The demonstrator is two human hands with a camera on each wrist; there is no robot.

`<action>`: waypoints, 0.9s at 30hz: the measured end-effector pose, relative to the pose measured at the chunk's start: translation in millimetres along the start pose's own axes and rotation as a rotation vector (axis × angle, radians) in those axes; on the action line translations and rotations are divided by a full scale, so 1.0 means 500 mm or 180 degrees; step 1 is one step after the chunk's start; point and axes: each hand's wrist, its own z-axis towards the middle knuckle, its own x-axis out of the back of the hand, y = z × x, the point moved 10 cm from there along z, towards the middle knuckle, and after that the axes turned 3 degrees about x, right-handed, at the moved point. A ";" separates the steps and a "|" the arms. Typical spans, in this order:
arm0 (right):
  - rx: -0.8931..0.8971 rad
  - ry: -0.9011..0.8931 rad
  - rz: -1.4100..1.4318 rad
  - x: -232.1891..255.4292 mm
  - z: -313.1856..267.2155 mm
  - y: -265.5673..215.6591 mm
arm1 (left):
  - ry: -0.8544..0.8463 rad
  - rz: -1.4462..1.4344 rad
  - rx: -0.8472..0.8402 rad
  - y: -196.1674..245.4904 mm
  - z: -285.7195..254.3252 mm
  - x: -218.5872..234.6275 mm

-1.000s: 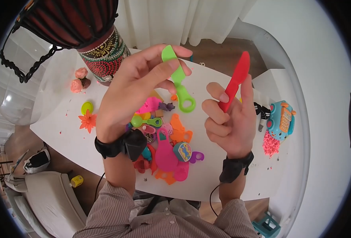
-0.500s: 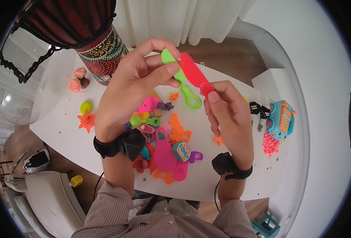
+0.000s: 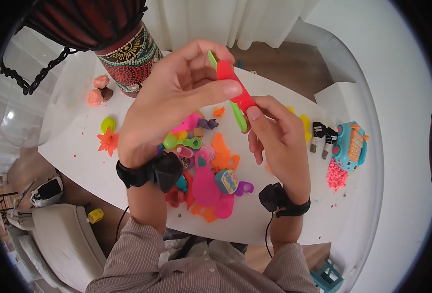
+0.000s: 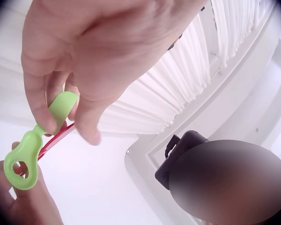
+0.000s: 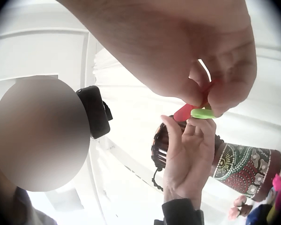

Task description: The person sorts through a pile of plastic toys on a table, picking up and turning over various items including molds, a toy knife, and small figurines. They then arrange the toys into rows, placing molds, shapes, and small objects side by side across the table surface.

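My left hand [image 3: 172, 93] pinches a light green plastic toy tool [image 4: 28, 150], which has a flat blade at one end and a ring at the other. A red toy knife [image 3: 245, 100] is gripped near its handle by my right hand [image 3: 284, 141], thumb on top. Its blade lies across the green tool in the head view, beside the left thumb. Both tools are raised above the white table. In the left wrist view the red knife runs behind the green tool, partly hidden.
Below the hands lies a pile of colourful plastic toys, among them a pink paddle-shaped piece [image 3: 206, 185] and orange cutouts [image 3: 221, 151]. A drum [image 3: 130, 61] stands at the back left. A blue toy phone [image 3: 348, 146] and pink crumbs [image 3: 337, 176] are on the right.
The right hand has brought the red knife leftward from the right side against the green tool. The green tool has turned more edge-on to the head view.
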 end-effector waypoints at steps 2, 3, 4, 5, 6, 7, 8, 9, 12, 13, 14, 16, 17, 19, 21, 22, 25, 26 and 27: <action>-0.0102 -0.0129 0.0100 -0.011 0.000 0.006 | 0.0202 0.0235 0.0159 -0.009 0.004 0.006; -0.0147 -0.0149 0.0098 -0.015 0.000 0.009 | 0.0209 0.0234 0.0170 -0.011 0.005 0.005; -0.0191 -0.0168 0.0096 -0.019 0.001 0.013 | 0.0238 0.0211 0.0143 -0.011 0.006 0.005; -0.0204 -0.0172 0.0103 -0.021 0.002 0.021 | 0.0267 0.0186 0.0119 -0.012 0.007 0.007; -0.0071 -0.0166 0.0055 -0.022 0.006 0.025 | 0.0270 0.0184 0.0134 -0.014 0.006 0.010; 0.0060 -0.0163 0.0005 -0.023 0.009 0.025 | 0.0118 0.0189 0.0157 -0.016 0.005 0.003; 0.0045 -0.0168 0.0009 -0.021 0.012 0.025 | -0.0033 0.0194 0.0178 -0.019 0.004 -0.004; -0.0158 -0.0362 0.0236 -0.027 0.012 0.034 | -0.0022 0.0189 0.0188 -0.022 0.005 -0.003; -0.0307 -0.0609 0.0252 -0.028 0.014 0.049 | -0.0178 0.0209 0.0121 -0.027 0.007 -0.010; -0.0240 -0.0652 0.0036 -0.025 0.015 0.049 | -0.0086 0.0482 0.0125 -0.032 0.009 -0.001; -0.0247 -0.0663 0.0040 -0.020 0.015 0.048 | 0.0005 0.0755 0.0129 -0.034 0.009 0.008; -0.0443 -0.0409 -0.0729 0.017 0.018 0.058 | 0.0210 0.0900 0.0171 -0.032 0.005 0.028; -0.0442 -0.0431 -0.0724 0.026 0.022 0.063 | 0.0408 0.1050 0.0206 -0.028 0.001 0.045; -0.0524 -0.0372 -0.1503 0.059 0.031 0.088 | 0.0649 0.1178 0.0111 -0.009 -0.009 0.073; -0.0597 -0.0543 -0.1722 0.070 0.039 0.125 | 0.0889 0.1312 0.0016 0.012 -0.022 0.097; -0.0674 -0.0688 -0.1955 0.074 0.042 0.151 | 0.1026 0.1192 -0.0051 0.024 -0.031 0.109; -0.0404 -0.1121 -0.2321 0.060 0.055 0.219 | 0.1288 0.1109 -0.0247 0.047 -0.048 0.125; -0.0404 -0.1134 -0.2314 0.057 0.055 0.229 | 0.1394 0.1127 -0.0381 0.057 -0.053 0.129; -0.0455 -0.1223 -0.2513 0.051 0.053 0.241 | 0.1403 0.1134 -0.0373 0.058 -0.055 0.132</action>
